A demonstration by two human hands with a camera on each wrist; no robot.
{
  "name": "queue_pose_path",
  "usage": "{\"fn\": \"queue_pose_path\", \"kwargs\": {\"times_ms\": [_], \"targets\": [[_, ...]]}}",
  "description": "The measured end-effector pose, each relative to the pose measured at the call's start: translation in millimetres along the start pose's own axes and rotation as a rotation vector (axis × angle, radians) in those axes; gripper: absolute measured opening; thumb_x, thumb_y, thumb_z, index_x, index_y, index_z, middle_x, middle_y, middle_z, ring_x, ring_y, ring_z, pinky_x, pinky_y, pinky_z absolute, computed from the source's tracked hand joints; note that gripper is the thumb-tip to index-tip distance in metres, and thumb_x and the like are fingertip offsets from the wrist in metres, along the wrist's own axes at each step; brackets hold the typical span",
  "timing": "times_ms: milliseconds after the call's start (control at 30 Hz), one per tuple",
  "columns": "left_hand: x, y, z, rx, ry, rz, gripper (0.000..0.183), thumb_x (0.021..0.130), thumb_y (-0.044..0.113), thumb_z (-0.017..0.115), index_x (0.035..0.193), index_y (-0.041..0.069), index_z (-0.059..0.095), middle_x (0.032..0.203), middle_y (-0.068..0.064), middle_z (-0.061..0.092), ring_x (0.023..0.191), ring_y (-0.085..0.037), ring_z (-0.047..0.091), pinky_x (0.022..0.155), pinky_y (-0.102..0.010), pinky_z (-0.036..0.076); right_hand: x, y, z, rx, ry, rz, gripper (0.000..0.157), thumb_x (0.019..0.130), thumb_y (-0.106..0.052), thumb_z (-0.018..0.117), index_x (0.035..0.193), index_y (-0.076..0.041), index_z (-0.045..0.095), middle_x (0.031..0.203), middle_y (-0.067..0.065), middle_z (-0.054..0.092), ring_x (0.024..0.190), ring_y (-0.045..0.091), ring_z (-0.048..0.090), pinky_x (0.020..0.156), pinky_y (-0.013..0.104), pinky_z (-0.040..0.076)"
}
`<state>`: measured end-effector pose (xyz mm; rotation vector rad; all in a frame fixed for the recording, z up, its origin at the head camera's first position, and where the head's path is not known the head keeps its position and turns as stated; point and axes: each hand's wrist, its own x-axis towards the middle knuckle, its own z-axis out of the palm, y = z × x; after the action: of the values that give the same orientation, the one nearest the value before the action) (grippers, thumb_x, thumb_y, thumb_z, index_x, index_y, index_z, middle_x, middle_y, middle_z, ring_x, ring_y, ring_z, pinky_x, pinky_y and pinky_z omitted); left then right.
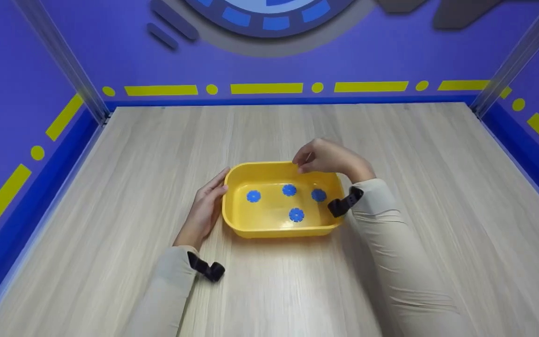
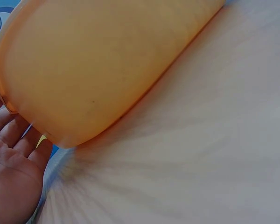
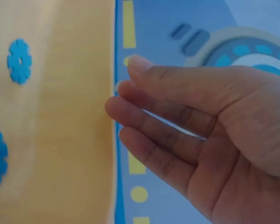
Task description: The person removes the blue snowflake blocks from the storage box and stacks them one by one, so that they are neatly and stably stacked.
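Note:
A yellow plastic tub (image 1: 269,232) stands on the wooden table, with several blue notched interlocking discs (image 1: 296,215) lying apart on its floor. My left hand (image 1: 205,206) rests against the tub's left end, its thumb at the outer rim. The left wrist view has the fingers (image 2: 30,140) stretched along the outside wall, partly hidden behind it. Over the far rim, right of its middle, hovers my right hand (image 1: 328,157), wrist bent. From the right wrist, the hand (image 3: 191,126) shows loosely bent fingers and thumb, nothing visible between them.
The wooden table (image 1: 157,140) reaches round the tub on all sides. Purple-blue panels with yellow dashes (image 1: 267,88) border it at the back, left and right. Black wrist cameras (image 1: 213,271) are strapped over both beige sleeves; the right one overhangs the tub's right end.

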<state>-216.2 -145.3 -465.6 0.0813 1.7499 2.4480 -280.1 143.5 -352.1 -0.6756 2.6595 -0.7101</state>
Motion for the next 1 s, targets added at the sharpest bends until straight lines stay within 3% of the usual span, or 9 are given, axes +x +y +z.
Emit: {"fn": "queue_pose_path", "kwargs": {"times_ms": [200,467,1000], "targets": [[0.9,-1.4,-0.1,0.007,0.003,0.002,0.052,0.097,0.007,0.046,0.148,0.005,0.036,0.157,-0.007,0.03,0.144,-0.019,0.029,0.116,-0.032,0.031,15.2,-11.6,16.0,0.001,-0.05,-0.012,0.028,0.086,-0.012,0.071,0.114,-0.007,0.071,0.109,0.007,0.071,0.099,0.022,0.066,0.093,0.037,0.055],[1.1,-1.0,-0.8,0.013,-0.003,0.012,0.053,0.096,0.008,0.047,0.148,0.005,0.036,0.157,-0.007,0.029,0.145,-0.019,0.027,0.118,-0.034,0.029,36.0,-26.2,36.9,-0.01,-0.131,-0.121,0.029,0.086,-0.008,0.071,0.114,-0.004,0.07,0.109,0.01,0.072,0.099,0.021,0.067,0.093,0.034,0.055],[1.0,0.2,-0.3,0.035,-0.006,-0.01,0.052,0.098,0.01,0.046,0.149,0.007,0.036,0.159,-0.004,0.026,0.145,-0.018,0.027,0.117,-0.034,0.03,59.0,-51.9,70.5,-0.115,-0.247,-0.091,0.03,0.086,-0.015,0.071,0.116,-0.012,0.07,0.115,0.001,0.07,0.101,0.016,0.063,0.094,0.031,0.054]]}}
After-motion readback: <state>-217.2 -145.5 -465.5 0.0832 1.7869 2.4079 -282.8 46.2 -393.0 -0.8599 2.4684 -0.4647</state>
